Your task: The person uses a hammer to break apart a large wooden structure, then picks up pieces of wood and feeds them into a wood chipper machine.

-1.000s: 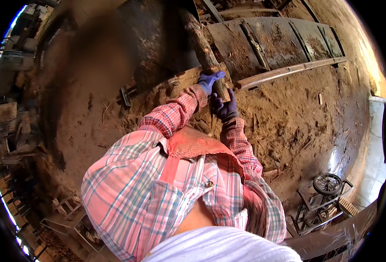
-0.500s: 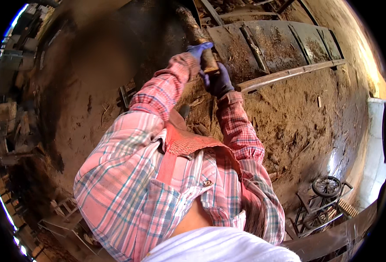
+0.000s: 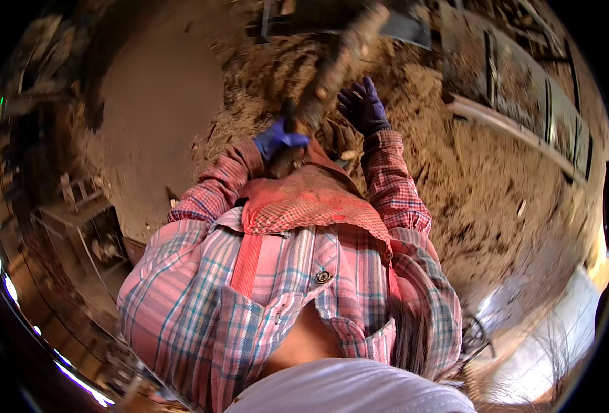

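A long, bark-covered log (image 3: 328,79) slants up and to the right in front of me, its near end close to my red apron (image 3: 304,196). My left hand (image 3: 280,140), in a purple glove, grips the log near that lower end. Off to the log's right, my right hand (image 3: 365,107), gloved too, is held out with its fingers spread and touches nothing. The log's upper part is somewhat blurred.
Brown ground strewn with bark bits (image 3: 449,199) spreads around me. A metal-topped bench with a wooden edge rail (image 3: 511,127) stands at the far right. At left is a small table (image 3: 77,213); a wheel (image 3: 475,334) shows at lower right.
The log has come off the machine area at the far side and nearer my body, carried in my left hand. My right hand has let go of it and opened. My view has turned leftward.
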{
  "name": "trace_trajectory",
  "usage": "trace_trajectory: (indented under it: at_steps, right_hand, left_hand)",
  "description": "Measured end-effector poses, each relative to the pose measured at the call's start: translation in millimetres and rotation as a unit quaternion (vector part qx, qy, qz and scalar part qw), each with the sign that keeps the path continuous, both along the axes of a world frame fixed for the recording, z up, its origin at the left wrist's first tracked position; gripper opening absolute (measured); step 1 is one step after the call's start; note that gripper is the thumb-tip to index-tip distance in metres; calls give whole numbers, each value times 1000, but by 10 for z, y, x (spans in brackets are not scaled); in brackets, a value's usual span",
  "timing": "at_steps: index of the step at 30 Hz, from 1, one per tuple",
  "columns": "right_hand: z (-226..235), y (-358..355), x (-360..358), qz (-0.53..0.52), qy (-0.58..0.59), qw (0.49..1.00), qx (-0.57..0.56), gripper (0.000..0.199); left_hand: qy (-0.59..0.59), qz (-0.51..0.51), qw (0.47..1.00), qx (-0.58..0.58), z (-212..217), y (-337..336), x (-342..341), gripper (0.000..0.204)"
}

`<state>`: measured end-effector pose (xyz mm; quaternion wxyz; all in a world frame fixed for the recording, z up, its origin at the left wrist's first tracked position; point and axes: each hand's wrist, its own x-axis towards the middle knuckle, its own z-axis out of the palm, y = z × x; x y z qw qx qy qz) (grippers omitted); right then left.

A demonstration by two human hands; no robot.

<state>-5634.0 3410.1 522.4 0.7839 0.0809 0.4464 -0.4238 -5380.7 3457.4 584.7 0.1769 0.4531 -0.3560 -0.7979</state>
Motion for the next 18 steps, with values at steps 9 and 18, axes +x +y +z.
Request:
trace_trajectory:
  at_steps: [9, 18]
  right_hand:
    - [195, -761, 467, -82, -119, 968, -205, 47]
    - [214, -1147, 2002, 239, -271, 876, -318, 40]
  left_hand:
    - [-450, -76, 857, -239, 399, -6, 243, 86]
    - [-93, 571, 816, 12, -1206, 1366, 1463, 54]
